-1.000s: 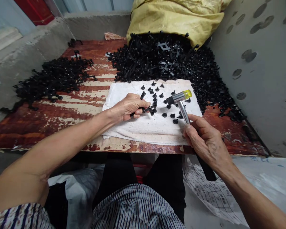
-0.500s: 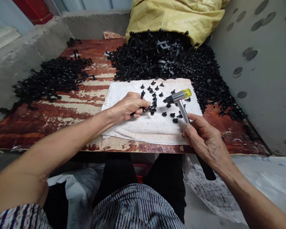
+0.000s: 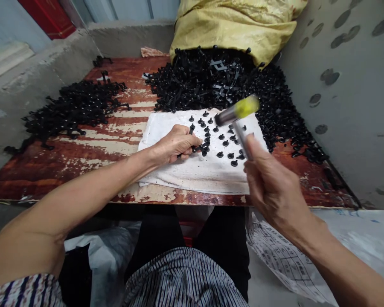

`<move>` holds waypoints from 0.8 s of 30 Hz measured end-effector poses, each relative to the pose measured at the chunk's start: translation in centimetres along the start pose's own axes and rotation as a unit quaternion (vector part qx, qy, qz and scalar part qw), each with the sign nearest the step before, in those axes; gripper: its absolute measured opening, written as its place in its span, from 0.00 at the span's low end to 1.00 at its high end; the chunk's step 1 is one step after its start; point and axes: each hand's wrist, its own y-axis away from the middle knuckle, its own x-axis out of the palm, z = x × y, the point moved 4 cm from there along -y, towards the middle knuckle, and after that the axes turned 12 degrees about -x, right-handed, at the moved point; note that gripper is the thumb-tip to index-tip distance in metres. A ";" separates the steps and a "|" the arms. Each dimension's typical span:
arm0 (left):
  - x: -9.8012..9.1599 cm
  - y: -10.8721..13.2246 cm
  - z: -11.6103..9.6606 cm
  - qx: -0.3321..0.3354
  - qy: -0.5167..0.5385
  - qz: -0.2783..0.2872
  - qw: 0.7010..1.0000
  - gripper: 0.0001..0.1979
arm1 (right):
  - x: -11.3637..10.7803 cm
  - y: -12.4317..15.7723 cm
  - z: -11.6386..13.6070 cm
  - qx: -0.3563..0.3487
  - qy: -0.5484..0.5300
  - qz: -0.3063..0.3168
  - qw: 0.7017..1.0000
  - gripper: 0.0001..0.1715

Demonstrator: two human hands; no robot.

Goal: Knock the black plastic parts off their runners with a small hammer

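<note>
My left hand [image 3: 176, 145] grips a black plastic runner [image 3: 200, 149] with studs on it, pressing it onto a folded white towel [image 3: 185, 175]. Several loose black plastic studs [image 3: 225, 143] stand or lie on the towel, to the right of that hand. My right hand [image 3: 272, 183] holds a small hammer [image 3: 237, 110] with a steel head and a yellow tip. The hammer is blurred by motion, and its head is raised above the towel's far side, not touching the studs. The lower handle is hidden behind my right hand.
A large heap of black plastic runners [image 3: 211, 81] spills from a yellow sack [image 3: 237, 30] behind the towel. A smaller heap [image 3: 73, 106] lies on the worn red-painted board [image 3: 83, 170]. Concrete walls flank the board. Printed paper [image 3: 284, 260] lies below right.
My right hand has swung the hammer up and away from the studs, its head now higher and blurred. My left hand stays nearly still on the runner.
</note>
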 end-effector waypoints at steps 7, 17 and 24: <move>0.2 0.5 0.2 0.008 0.010 0.000 1.000 0.12 | -0.2 -0.2 0.3 -0.025 0.039 -0.012 0.999 0.32; 0.5 1.1 0.3 -0.002 0.007 -0.011 1.000 0.12 | 0.8 0.1 -0.3 0.007 0.086 0.090 0.992 0.32; 0.6 0.8 0.7 -0.014 0.015 0.005 1.000 0.11 | 0.2 0.3 1.0 -0.033 0.039 -0.025 0.998 0.38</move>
